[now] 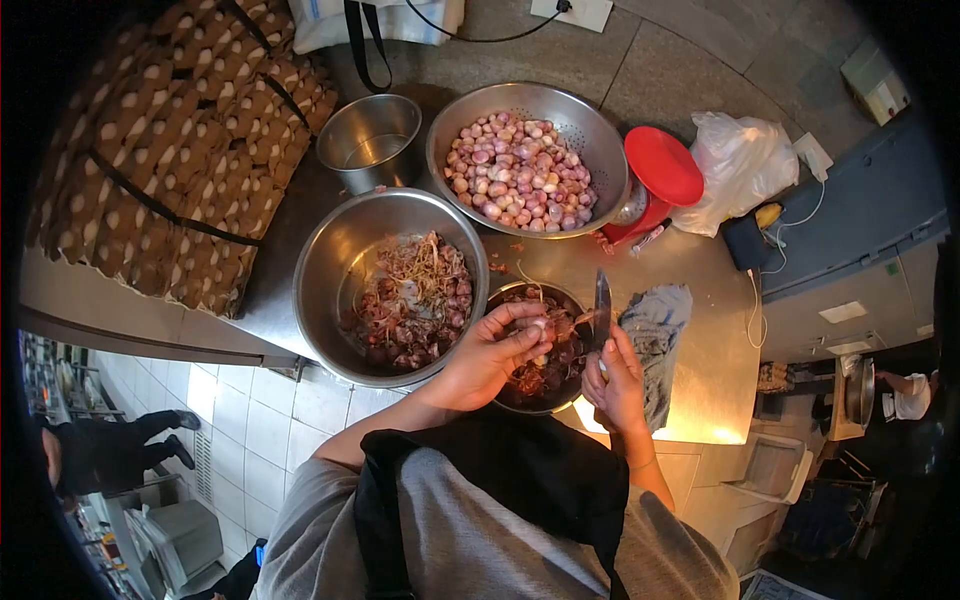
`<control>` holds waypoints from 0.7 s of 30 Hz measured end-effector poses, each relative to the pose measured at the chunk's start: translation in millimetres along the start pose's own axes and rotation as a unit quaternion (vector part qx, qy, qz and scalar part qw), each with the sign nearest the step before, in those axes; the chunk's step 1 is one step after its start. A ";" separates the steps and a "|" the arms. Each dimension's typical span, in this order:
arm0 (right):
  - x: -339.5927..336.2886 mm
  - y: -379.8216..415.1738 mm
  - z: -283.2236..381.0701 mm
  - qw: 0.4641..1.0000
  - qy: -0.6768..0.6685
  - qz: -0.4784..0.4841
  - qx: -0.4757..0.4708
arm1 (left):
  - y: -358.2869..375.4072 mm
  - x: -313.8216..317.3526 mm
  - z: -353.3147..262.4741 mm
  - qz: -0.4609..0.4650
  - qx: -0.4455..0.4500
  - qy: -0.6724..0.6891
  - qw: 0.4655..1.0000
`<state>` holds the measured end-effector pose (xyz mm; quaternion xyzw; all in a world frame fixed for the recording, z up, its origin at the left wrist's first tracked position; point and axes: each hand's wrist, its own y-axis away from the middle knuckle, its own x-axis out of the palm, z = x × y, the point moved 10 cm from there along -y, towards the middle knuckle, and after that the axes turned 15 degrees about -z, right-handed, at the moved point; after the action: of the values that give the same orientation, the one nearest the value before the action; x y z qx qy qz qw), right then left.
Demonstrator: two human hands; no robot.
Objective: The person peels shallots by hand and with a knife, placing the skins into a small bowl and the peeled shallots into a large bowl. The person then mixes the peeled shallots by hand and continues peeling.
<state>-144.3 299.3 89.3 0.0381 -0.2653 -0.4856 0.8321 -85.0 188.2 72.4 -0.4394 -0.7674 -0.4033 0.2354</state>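
Note:
Over a small metal bowl [540, 403] of peels, my left hand [492, 355] pinches a small pale-pink shallot [541, 328]. My right hand [617, 385] grips a knife [603, 305] by its light handle, its blade pointing away from me and close to the shallot. Loose skin hangs between the shallot and the blade. A large steel bowl [316, 330] to the left holds unpeeled shallots, roots and dry skins. Behind the small bowl, a wide colander [606, 150] is heaped with peeled shallots [520, 172].
Stacked egg trays [180, 150] stand at the left beside a metal pot [370, 140]. A red lid [664, 165], a plastic bag [742, 165] and a crumpled grey cloth [655, 345] lie to the right on the steel counter [720, 340]. Other people work in the background on both sides.

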 end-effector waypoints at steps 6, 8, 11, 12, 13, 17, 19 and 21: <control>-5.0 -2.5 0.5 0.998 0.047 0.012 -0.034 | 2.7 0.0 -5.8 -0.039 0.002 -0.001 0.999; -1.1 0.4 -1.2 0.991 0.107 0.013 -0.082 | 2.3 -0.7 -8.1 -0.050 0.021 -0.001 0.999; 9.7 9.5 -8.8 0.978 0.203 0.018 -0.054 | 2.3 -1.2 -11.8 -0.055 0.055 -0.002 0.997; 13.1 10.3 -9.9 0.968 0.236 0.033 -0.080 | 2.4 -1.2 -13.0 -0.056 0.065 -0.010 0.996; 18.7 10.5 -7.0 0.959 0.255 0.043 -0.114 | 2.4 -1.4 -14.2 -0.057 0.075 -0.019 0.995; 41.5 16.8 11.3 0.910 0.332 0.061 -0.241 | 1.6 -7.0 -16.5 -0.078 0.111 -0.049 0.990; 45.9 18.8 16.0 0.904 0.342 0.062 -0.247 | 3.0 -5.8 -19.4 -0.079 0.124 -0.052 0.988; 46.8 19.7 18.4 0.898 0.352 0.057 -0.259 | 3.8 -6.6 -19.1 -0.084 0.120 -0.052 0.988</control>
<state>-119.4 274.5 130.3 -0.0250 0.1784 -0.4434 0.8780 -78.3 170.3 80.0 -0.3619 -0.8558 -0.3031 0.2116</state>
